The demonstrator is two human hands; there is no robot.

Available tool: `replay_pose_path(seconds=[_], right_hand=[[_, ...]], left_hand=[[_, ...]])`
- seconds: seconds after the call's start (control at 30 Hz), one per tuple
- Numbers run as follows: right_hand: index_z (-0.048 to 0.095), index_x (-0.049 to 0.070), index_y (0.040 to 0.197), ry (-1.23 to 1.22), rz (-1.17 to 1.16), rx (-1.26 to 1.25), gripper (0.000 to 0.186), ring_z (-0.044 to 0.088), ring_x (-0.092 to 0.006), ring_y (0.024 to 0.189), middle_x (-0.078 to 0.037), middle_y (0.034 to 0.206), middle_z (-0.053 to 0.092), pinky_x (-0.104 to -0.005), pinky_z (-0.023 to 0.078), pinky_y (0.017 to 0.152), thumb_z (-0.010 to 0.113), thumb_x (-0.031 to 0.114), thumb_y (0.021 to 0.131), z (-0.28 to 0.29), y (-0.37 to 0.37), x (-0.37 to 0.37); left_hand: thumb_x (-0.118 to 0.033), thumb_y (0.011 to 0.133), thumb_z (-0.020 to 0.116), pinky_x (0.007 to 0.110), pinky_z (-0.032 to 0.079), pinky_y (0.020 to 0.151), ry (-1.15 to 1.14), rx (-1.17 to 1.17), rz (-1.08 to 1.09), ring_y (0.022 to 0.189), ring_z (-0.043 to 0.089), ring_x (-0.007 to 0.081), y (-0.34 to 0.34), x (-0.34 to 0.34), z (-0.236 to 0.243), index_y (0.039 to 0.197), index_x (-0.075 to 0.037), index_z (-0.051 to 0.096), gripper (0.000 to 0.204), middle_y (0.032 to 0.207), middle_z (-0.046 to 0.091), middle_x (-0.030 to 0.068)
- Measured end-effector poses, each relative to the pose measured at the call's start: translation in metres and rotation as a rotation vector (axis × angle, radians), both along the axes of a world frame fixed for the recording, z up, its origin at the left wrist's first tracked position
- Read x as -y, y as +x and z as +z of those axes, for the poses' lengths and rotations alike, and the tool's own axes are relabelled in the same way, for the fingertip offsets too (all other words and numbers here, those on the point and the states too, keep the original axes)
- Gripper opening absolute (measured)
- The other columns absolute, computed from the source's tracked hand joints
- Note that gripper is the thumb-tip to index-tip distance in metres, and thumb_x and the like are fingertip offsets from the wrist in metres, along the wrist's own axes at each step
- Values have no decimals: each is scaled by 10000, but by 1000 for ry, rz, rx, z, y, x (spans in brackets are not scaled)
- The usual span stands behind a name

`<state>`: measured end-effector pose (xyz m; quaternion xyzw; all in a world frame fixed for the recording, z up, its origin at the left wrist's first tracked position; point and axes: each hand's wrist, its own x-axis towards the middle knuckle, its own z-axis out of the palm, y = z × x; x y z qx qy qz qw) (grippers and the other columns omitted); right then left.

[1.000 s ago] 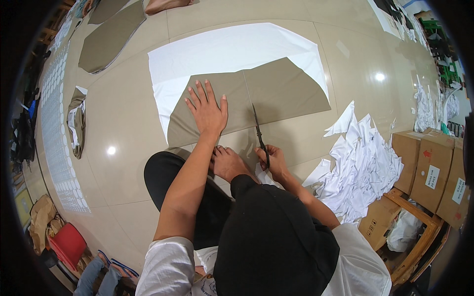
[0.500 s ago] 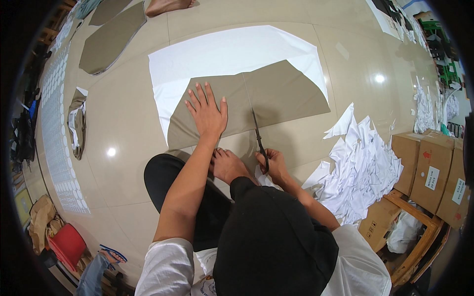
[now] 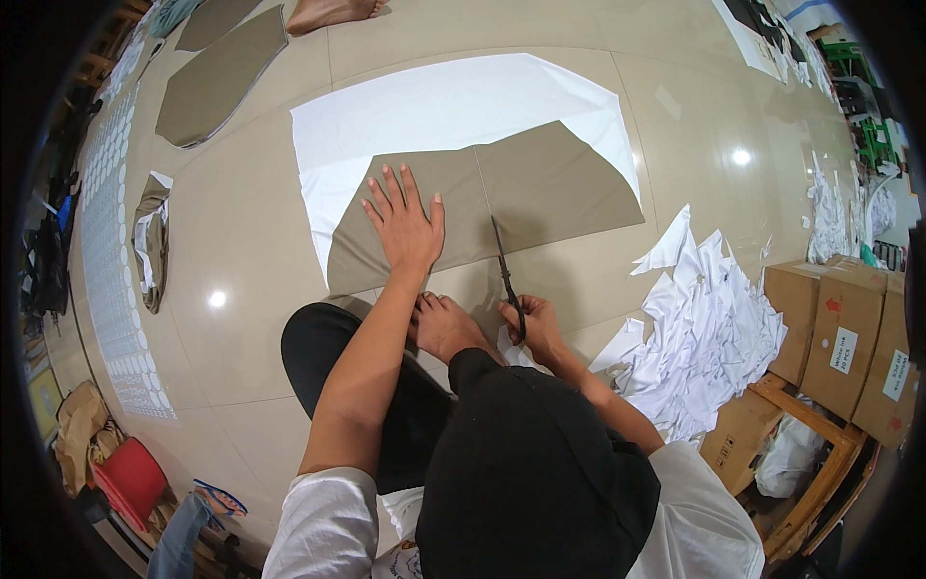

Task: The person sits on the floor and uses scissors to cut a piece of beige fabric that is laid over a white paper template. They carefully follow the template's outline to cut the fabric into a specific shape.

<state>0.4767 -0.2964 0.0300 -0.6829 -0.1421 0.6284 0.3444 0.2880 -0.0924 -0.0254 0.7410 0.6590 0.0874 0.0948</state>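
Note:
My left hand [image 3: 405,224] lies flat with fingers spread on the left half of a brown fabric piece [image 3: 569,183]. In my right hand [image 3: 536,326] is a pair of dark scissors [image 3: 505,275], gripped by the handles. Their narrow blades point away from me and reach over the fabric's near edge, in line with a thin pale line that runs up to its far edge. I cannot tell whether that line is a mark or a slit. A larger white cloth [image 3: 415,111] lies underneath and shows beyond the brown piece.
White fabric scraps [image 3: 699,323] are heaped on the right, beside cardboard boxes [image 3: 799,309] and a wooden frame [image 3: 820,482]. My bare foot [image 3: 449,323] rests near the fabric. Brown cut pieces [image 3: 217,82] and another bare foot [image 3: 333,13] are at the far left.

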Motion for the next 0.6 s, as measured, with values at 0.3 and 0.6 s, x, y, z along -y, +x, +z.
replay_pose_path(seconds=[0.3,0.6], right_hand=[[622,72,839,22,-18,-24,396,511,-96,480,8,610,572,-279,383,463,851,371,960,-7,1,-21],[627,82,850,26,-3,0,407,524,-84,494,13,631,591,-276,381,462,858,401,950,-11,2,-36]], left_hand=[[-536,1141,411,661,1,1362,-15,13,0,1713,24,484,1,1,3,1787,-66,225,820,1863,131,223],[-537,1139,416,660,4,1362,6,4,-3,1713,25,484,0,1,1,1788,-67,224,823,1862,135,222]])
